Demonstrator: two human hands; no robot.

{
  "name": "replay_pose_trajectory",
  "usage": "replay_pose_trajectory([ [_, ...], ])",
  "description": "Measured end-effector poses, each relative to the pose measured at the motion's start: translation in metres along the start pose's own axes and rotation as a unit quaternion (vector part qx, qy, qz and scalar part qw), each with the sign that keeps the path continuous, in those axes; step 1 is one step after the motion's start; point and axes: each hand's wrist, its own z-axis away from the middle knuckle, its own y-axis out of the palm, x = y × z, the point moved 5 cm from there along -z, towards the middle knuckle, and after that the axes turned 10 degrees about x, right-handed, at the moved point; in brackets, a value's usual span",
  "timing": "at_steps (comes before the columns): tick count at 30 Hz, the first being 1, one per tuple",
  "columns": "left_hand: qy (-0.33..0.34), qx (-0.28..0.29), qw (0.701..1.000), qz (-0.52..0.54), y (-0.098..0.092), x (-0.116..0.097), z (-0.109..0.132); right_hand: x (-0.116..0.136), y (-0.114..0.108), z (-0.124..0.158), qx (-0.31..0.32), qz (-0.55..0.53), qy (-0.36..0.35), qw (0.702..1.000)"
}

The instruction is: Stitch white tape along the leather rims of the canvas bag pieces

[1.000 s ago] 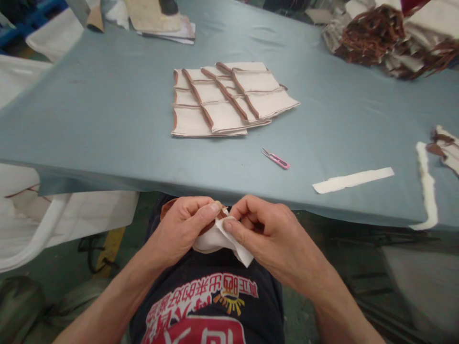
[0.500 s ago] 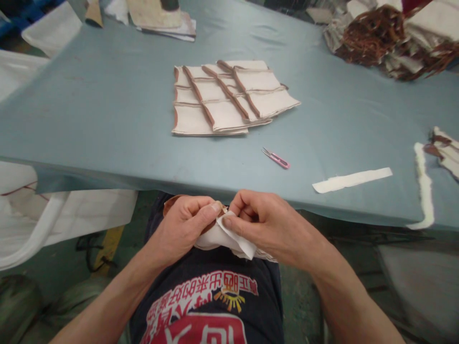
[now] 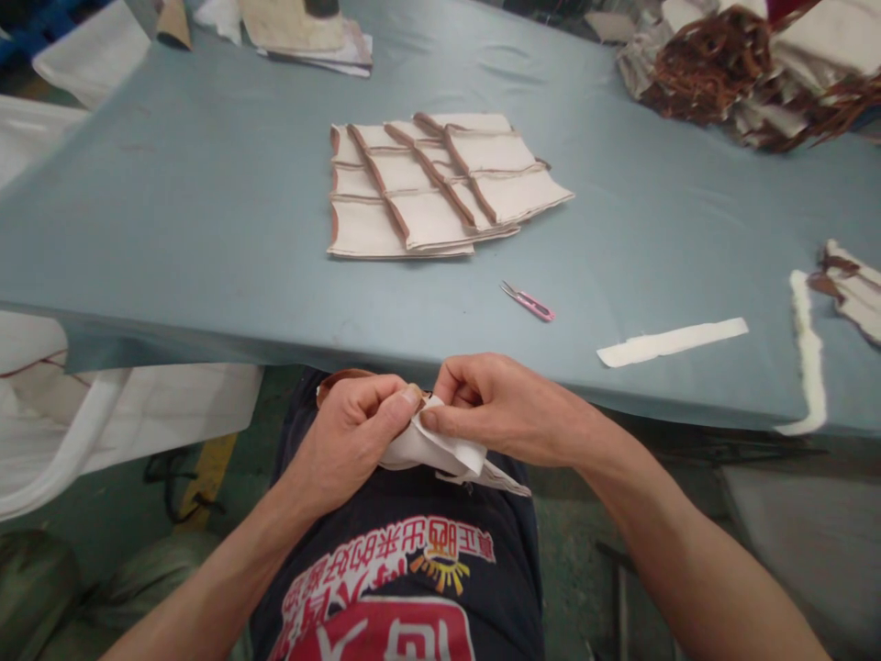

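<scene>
Holding at lap level, just off the near edge of the bench (image 3: 206,229).

Left hand (image 3: 348,431): thumb and forefinger closed in a pinch on the cloth piece (image 3: 440,454), other fingers curled under it. A brown edge shows behind the knuckles.

Cloth piece: cream, crumpled, bridging both hands above the lap, clear of the bench. The 2 pinches meet at 1 spot, likely to keep that bit steady and close to the eyes.

Fanned stack (image 3: 440,184) of cream pieces with brown bands: flat at mid-bench, well apart, overlapped so each edge shows.

Right hand (image 3: 506,413): thumb and forefinger shut on the same cloth piece, tip to tip with the left.

Pink snips (image 3: 529,303): near the near edge, beyond the right hand, probably kept within reach.

White strip (image 3: 671,341): flat, further right along that edge.
</scene>
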Motion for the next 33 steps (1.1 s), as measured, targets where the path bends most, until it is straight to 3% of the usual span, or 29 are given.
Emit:
replay_pose_trajectory([
  [5, 0.009, -0.013, 1.000, 0.008, 0.001, 0.000, 0.001, 0.002, -0.003, 0.001, -0.033, 0.037, 0.011, 0.999],
  [17, -0.003, 0.078, 0.987, 0.143, 0.005, 0.004, 0.005, -0.009, 0.006, 0.000, 0.022, -0.100, 0.008, 0.995],
  [25, -0.038, -0.022, 0.997, 0.070, 0.005, 0.006, 0.006, -0.017, 0.017, -0.007, 0.047, -0.217, -0.034, 0.974],
  [33, -0.031, -0.055, 0.997, 0.046, 0.004, 0.001, 0.007, -0.029, 0.029, -0.014, 0.092, -0.362, -0.070, 0.925],
])
